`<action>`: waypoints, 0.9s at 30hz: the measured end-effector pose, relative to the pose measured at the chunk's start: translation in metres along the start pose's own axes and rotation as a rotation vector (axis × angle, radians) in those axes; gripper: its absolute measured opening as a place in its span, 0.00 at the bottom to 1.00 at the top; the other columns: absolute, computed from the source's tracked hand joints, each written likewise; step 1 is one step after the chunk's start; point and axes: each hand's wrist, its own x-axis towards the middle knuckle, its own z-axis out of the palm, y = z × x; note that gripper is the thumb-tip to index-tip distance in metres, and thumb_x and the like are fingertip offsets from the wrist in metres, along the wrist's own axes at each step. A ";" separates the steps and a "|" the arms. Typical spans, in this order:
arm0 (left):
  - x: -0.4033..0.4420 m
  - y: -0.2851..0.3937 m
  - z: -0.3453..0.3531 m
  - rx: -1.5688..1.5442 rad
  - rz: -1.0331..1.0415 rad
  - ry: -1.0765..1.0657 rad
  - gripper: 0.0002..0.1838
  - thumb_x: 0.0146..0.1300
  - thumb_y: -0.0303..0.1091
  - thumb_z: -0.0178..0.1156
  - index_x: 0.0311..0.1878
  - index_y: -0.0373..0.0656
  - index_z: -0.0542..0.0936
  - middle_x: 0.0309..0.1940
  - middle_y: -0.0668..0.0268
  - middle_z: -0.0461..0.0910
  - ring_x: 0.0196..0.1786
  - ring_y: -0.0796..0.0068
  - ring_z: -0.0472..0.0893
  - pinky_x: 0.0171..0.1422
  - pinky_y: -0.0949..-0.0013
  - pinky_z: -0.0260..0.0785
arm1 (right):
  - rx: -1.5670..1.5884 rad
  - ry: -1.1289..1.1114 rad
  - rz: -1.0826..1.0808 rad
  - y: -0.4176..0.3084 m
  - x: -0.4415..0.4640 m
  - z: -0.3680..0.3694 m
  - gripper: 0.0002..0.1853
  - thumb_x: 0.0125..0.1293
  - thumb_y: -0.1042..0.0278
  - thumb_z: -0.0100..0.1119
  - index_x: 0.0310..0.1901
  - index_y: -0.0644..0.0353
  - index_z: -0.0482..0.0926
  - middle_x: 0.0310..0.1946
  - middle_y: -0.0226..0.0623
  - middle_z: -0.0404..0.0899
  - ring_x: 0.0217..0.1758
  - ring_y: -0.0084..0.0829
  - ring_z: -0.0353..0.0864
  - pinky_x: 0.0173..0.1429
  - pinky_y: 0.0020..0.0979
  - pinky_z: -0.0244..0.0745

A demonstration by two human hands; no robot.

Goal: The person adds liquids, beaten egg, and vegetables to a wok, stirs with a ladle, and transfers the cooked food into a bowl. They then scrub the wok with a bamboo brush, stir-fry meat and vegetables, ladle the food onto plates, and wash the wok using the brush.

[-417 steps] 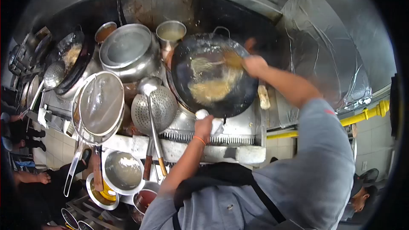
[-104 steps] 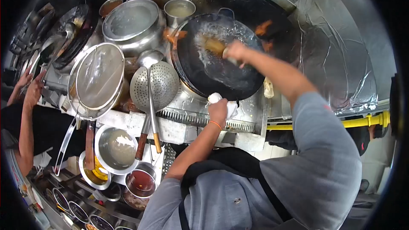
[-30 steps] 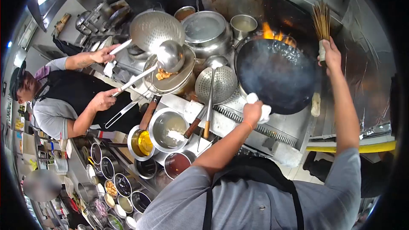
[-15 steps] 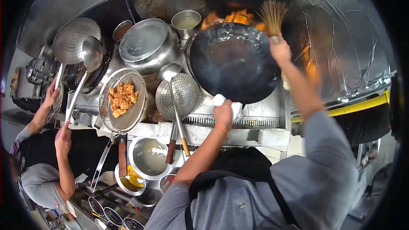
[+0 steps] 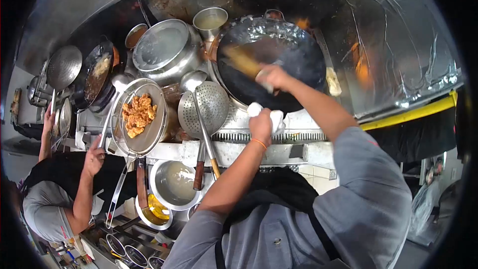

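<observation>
A large black wok (image 5: 236, 82) sits on the burner in front of me. My left hand (image 5: 260, 126) is closed around a folded white cloth (image 5: 277, 120) at the wok's near rim. The metal under the cloth is hidden. In my right hand (image 5: 275, 77) is a bamboo wok brush (image 5: 240, 59), blurred by motion, its bristles over the wok's inside at the left. Left of the wok, a perforated skimmer (image 5: 205, 110) and a ladle (image 5: 193, 79) lie with handles toward me. Fried pieces of food (image 5: 139, 114) rest in a mesh strainer (image 5: 160, 132).
Flames (image 5: 302, 23) show behind the wok. A lidded pot (image 5: 164, 50) and a small pot (image 5: 210, 20) stand at the back. On the left a co-worker (image 5: 59, 204) holds a ladle and a skimmer beside another wok (image 5: 97, 77). A bowl of cloudy liquid (image 5: 175, 183) is below.
My right hand has brought the brush from beyond the wok's right rim down and left into the wok. The flames have shrunk. The co-worker's ladle and skimmer have moved apart.
</observation>
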 end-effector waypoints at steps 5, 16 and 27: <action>-0.006 0.002 0.004 -0.079 -0.022 -0.003 0.13 0.53 0.35 0.55 0.30 0.31 0.76 0.26 0.58 0.78 0.24 0.67 0.78 0.30 0.61 0.70 | -0.962 0.133 0.256 -0.007 -0.040 -0.131 0.29 0.59 0.44 0.58 0.59 0.48 0.74 0.46 0.46 0.81 0.49 0.45 0.81 0.54 0.41 0.75; 0.016 -0.022 0.002 -0.172 0.082 -0.122 0.08 0.59 0.34 0.52 0.36 0.39 0.75 0.26 0.61 0.78 0.25 0.64 0.81 0.27 0.57 0.76 | -0.787 -0.312 -0.244 -0.001 -0.063 -0.104 0.31 0.54 0.45 0.64 0.60 0.44 0.75 0.46 0.42 0.82 0.49 0.36 0.80 0.56 0.38 0.72; -0.096 -0.064 0.014 0.194 0.229 0.319 0.25 0.58 0.45 0.55 0.42 0.25 0.77 0.37 0.50 0.81 0.37 0.64 0.81 0.41 0.61 0.71 | -0.046 0.421 0.032 0.236 -0.273 -0.035 0.43 0.63 0.63 0.58 0.69 0.73 0.44 0.66 0.62 0.56 0.71 0.50 0.56 0.72 0.39 0.52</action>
